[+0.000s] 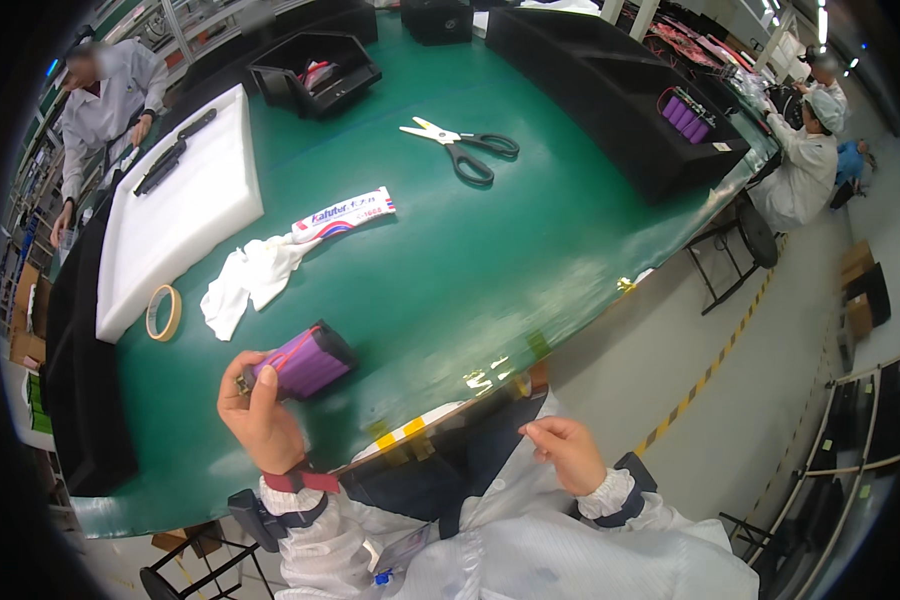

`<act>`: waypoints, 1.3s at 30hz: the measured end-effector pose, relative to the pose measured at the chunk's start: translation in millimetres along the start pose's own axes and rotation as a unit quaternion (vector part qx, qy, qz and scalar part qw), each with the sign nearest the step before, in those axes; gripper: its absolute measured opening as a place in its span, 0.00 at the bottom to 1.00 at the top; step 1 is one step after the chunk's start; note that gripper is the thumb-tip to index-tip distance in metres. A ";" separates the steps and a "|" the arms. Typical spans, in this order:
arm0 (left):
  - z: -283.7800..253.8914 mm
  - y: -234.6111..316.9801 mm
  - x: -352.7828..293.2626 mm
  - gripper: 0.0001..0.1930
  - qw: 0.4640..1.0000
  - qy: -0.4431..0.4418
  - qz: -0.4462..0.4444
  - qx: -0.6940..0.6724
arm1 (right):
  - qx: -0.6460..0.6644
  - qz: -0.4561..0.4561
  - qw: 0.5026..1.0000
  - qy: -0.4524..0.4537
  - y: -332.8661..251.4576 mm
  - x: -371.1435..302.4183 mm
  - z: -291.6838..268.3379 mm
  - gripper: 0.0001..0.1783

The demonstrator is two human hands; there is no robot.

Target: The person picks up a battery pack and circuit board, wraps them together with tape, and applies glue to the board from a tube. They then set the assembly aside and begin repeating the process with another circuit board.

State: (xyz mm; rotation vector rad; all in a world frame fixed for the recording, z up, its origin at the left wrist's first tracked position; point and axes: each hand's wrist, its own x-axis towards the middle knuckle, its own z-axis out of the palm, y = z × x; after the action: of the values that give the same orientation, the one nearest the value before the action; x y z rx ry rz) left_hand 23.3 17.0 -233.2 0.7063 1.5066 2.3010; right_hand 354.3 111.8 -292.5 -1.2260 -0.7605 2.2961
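Open black-handled scissors [457, 138] lie upper centre on the green tabletop [490, 250]; tape roll [175, 312] at left; dark stool [758, 235] at right, near striped floor tape [705, 362].

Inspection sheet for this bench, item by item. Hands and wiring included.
Surface: green tabletop; tape strips along its near edge.
Job's things: purple battery pack, tilted; table contact unclear.
Clutter: scissors with blades parted; tube beside a crumpled white cloth; tape roll; black tools on a white foam block.
Left hand: grips the pack's left end.
Right hand: off the table edge, fingertips together; whether it holds anything small, cannot tell.
Cables: red wires along the pack.
Surroundings: co-worker at far left; more people at right; black stool; striped floor tape.
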 end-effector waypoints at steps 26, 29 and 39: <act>-22.4 -7.1 3.7 0.14 0.978 -0.011 0.071 0.195 | -0.589 -0.452 0.641 -0.193 -119.1 54.9 28.3 0.06; -22.9 -4.0 2.0 0.16 0.991 -0.001 0.023 0.132 | -0.547 -0.405 0.699 -0.219 -121.1 63.8 33.9 0.08; 25.9 13.1 -7.0 0.10 0.999 0.034 -0.015 0.017 | -0.378 -0.286 0.879 -0.056 -152.8 58.3 53.9 0.11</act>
State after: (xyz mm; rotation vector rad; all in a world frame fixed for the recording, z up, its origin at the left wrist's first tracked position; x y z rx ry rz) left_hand 43.7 28.1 -214.3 0.6161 1.5772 2.3039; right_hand 295.3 248.2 -205.4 -0.9399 -1.8910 1.6054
